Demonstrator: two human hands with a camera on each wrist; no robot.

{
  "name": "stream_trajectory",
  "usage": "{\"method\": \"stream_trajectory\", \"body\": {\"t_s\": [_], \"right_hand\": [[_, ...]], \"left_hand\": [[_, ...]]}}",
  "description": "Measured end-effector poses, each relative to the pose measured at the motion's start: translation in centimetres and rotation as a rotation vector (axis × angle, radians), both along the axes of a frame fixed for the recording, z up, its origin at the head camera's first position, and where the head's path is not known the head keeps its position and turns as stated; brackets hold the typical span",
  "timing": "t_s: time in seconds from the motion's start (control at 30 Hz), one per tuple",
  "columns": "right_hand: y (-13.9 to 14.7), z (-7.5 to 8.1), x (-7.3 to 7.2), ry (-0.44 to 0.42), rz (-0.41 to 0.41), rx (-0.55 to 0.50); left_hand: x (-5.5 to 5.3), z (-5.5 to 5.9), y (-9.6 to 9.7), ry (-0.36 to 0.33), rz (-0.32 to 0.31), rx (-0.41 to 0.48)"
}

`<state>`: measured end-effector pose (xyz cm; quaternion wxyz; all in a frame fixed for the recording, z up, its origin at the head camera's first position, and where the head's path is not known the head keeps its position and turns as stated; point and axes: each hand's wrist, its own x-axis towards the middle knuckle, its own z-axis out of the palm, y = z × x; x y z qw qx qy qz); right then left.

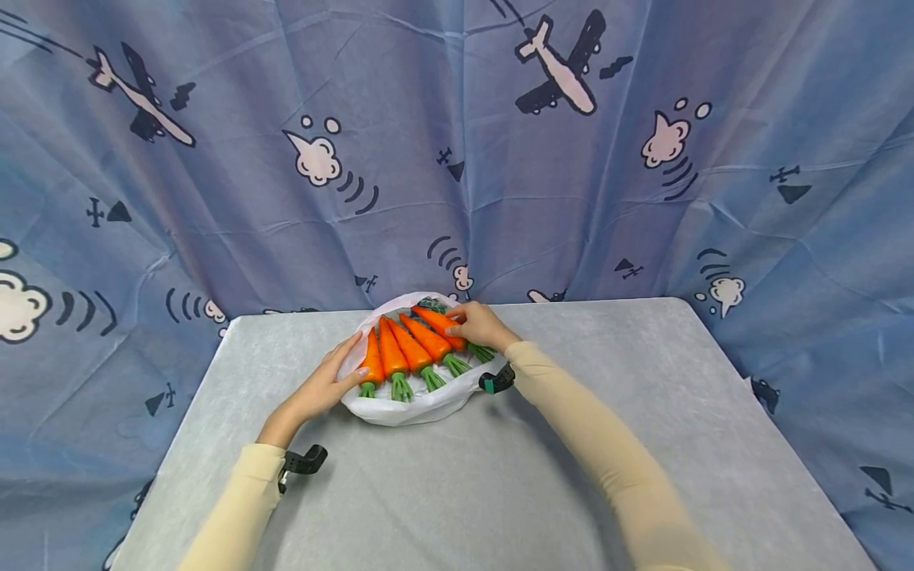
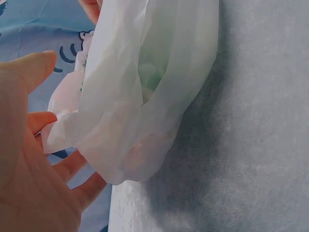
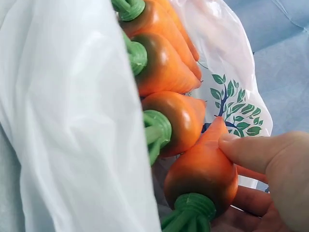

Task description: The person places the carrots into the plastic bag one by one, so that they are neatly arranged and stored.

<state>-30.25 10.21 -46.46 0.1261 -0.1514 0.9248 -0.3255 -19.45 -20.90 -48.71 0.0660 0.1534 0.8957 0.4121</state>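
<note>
Several orange carrots (image 1: 394, 354) with short green tops lie fanned side by side in a white plastic bag (image 1: 417, 414). My right hand (image 1: 484, 325) grips the rightmost carrot (image 3: 200, 171), thumb on its upper side and fingers beneath. My left hand (image 1: 323, 388) rests against the bag's left side, its thumb near the leftmost carrot (image 1: 371, 361). In the left wrist view, the fingers of that hand (image 2: 43, 169) reach behind the bag's edge, where the fingertips are partly hidden. The carrots show only faintly through the plastic there.
The bag lies near the back edge of a table with a light grey cover (image 1: 443, 492). Behind the table hangs a blue curtain (image 1: 400, 159) printed with airplanes and clouds. A small black device (image 1: 305, 460) is strapped to each wrist.
</note>
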Motion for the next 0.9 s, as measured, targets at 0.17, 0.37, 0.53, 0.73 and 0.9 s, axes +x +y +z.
{"method": "stream_trajectory", "body": {"t_s": [0.17, 0.37, 0.53, 0.73, 0.9], "right_hand": [[-0.1, -0.3, 0.3, 0.003, -0.004, 0.001], [-0.2, -0.9, 0.4, 0.06, -0.006, 0.025], [-0.3, -1.7, 0.3, 0.1, -0.014, 0.029], [-0.3, -1.9, 0.5, 0.111, -0.024, 0.023], [0.0, -1.7, 0.7, 0.121, -0.014, 0.032]], "left_hand": [[0.0, 0.1, 0.0, -0.005, 0.002, 0.009], [0.0, 0.1, 0.0, 0.003, -0.002, 0.003], [0.0, 0.1, -0.1, 0.005, -0.001, 0.002], [0.0, 0.0, -0.1, 0.013, 0.0, -0.007], [0.0, 0.2, -0.1, 0.007, -0.001, -0.001]]}}
